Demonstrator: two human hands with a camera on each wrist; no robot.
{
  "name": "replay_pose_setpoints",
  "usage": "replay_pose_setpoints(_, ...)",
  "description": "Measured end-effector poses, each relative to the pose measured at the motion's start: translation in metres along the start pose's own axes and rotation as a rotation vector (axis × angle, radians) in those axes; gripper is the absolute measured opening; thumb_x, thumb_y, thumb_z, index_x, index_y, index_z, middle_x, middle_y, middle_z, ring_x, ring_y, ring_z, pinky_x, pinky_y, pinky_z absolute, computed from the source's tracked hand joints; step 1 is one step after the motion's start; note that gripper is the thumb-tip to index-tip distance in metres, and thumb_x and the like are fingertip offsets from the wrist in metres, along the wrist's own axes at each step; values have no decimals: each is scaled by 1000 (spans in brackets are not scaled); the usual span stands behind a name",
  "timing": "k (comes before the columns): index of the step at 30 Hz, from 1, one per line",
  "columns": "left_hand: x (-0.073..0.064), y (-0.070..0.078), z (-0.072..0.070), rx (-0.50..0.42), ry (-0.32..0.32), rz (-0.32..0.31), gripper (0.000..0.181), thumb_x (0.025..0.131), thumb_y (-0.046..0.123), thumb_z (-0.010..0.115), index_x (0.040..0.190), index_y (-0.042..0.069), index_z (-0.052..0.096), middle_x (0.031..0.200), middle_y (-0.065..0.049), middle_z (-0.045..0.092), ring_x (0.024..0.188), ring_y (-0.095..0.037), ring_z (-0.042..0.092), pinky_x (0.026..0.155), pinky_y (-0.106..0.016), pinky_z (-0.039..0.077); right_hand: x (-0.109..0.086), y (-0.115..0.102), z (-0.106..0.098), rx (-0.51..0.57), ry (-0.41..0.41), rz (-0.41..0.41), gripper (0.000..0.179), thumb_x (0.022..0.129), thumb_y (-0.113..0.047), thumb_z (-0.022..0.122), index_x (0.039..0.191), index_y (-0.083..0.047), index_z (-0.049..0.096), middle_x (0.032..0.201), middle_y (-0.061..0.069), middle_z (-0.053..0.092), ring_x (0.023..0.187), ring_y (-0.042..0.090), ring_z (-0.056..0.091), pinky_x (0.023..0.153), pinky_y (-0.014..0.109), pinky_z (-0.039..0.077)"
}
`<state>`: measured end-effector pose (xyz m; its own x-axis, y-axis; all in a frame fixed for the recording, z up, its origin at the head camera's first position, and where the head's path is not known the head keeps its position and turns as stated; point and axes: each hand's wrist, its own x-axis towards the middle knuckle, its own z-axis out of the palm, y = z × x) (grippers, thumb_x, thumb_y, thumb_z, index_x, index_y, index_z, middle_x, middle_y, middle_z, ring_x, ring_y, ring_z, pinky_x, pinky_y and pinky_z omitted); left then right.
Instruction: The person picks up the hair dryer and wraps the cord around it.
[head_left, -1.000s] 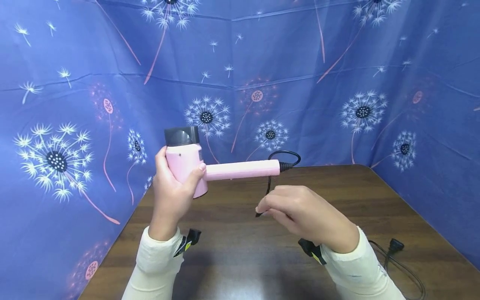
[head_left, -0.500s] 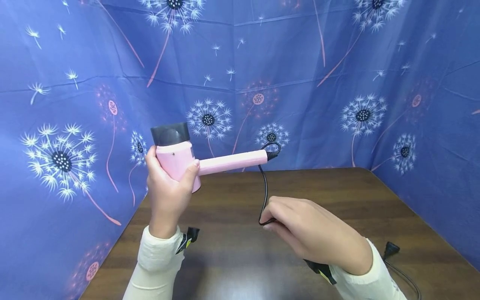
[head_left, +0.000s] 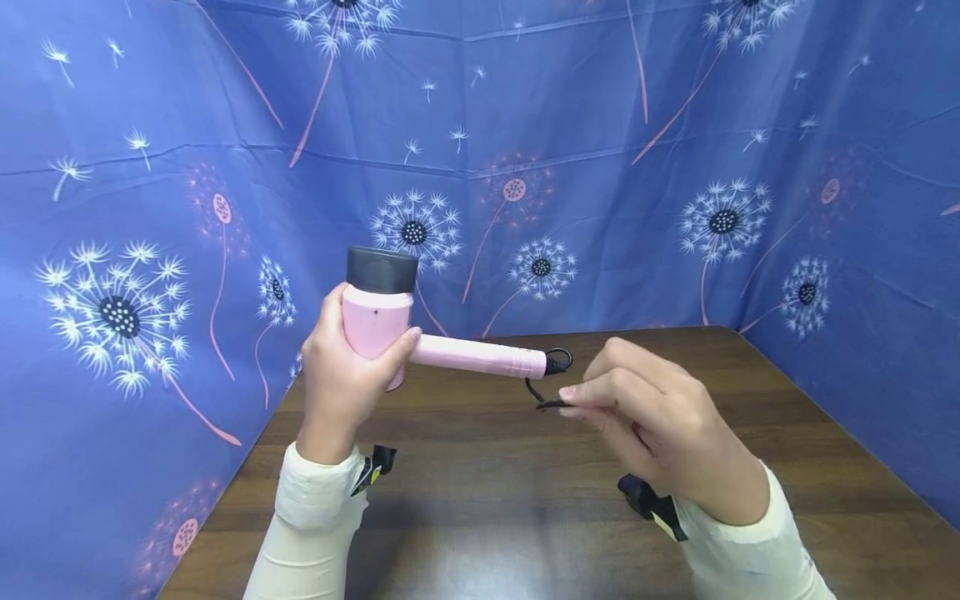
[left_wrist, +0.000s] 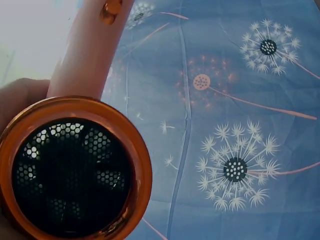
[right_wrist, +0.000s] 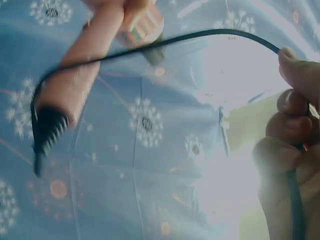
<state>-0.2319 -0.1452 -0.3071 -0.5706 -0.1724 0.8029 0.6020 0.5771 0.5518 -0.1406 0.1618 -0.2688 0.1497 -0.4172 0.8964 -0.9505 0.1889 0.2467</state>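
Observation:
A pink hair dryer (head_left: 375,325) is held up over the table, its black nozzle (head_left: 381,271) pointing upward. My left hand (head_left: 335,379) grips the dryer's body, with the thumb near the base of the handle (head_left: 480,356). That handle points right, sloping slightly down. The round rear grille (left_wrist: 72,175) fills the lower left of the left wrist view. From the handle's end a thin black cord (right_wrist: 210,32) curves over to my right hand (head_left: 667,417), which pinches it between thumb and fingers. In the right wrist view, more cord runs down past the curled fingers (right_wrist: 282,155).
A brown wooden table (head_left: 487,492) lies beneath both hands. Behind it and along the sides hangs a blue curtain (head_left: 600,208) with a dandelion print. Black wrist straps (head_left: 651,504) sit at the cream sleeves.
My right hand has risen and moved right with the cord. The dryer swung left, then back right, its handle now tilting down. The plug seen at the lower right earlier is no longer visible.

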Motion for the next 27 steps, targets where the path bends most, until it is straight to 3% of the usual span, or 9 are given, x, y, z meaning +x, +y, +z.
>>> replay_pose_setpoints(8, 3, 0, -3, 59, -78, 156, 88, 71, 44, 92, 147, 21, 53, 101, -2, 68, 78, -19, 64, 65, -40, 53, -8, 13, -6, -135, 225, 115, 32, 99, -21, 72, 83, 7, 70, 65, 8, 54, 60, 9, 40, 54, 17, 26)
replay_pose_setpoints(11, 6, 3, -5, 46, -124, 179, 88, 72, 44, 91, 148, 24, 52, 102, -1, 68, 79, -18, 64, 65, -40, 53, -9, 19, -8, -174, 292, 160, 35, 97, -25, 74, 82, 6, 70, 63, 9, 53, 59, 9, 36, 55, 18, 24)
replay_pose_setpoints(13, 6, 6, -7, 24, -165, 163, 87, 72, 42, 91, 148, 25, 51, 101, 0, 69, 79, -17, 64, 65, -40, 53, -10, 23, -9, -198, 318, 189, 36, 96, -26, 75, 82, 7, 71, 62, 9, 52, 59, 9, 36, 57, 17, 24)
replay_pose_setpoints(18, 2, 8, -10, -29, -245, 54, 83, 72, 31, 89, 144, 22, 50, 94, -1, 68, 75, -17, 63, 62, -39, 53, -16, 30, -13, -256, 347, 273, 38, 96, -27, 76, 84, 9, 72, 64, 11, 56, 61, 6, 38, 59, 15, 27)
replay_pose_setpoints(21, 0, 9, -10, -59, -266, 11, 80, 71, 27, 88, 141, 21, 50, 93, -2, 68, 74, -19, 62, 60, -39, 53, -21, 32, -15, -285, 337, 334, 37, 96, -27, 76, 87, 9, 74, 66, 12, 58, 62, 5, 38, 59, 16, 28)
replay_pose_setpoints(27, -2, 9, -11, -100, -273, -3, 76, 72, 26, 88, 139, 22, 52, 93, -2, 69, 75, -20, 63, 61, -39, 54, -29, 38, -16, -341, 293, 427, 16, 89, -9, 80, 92, 6, 76, 67, 6, 54, 63, 3, 38, 59, 16, 29)
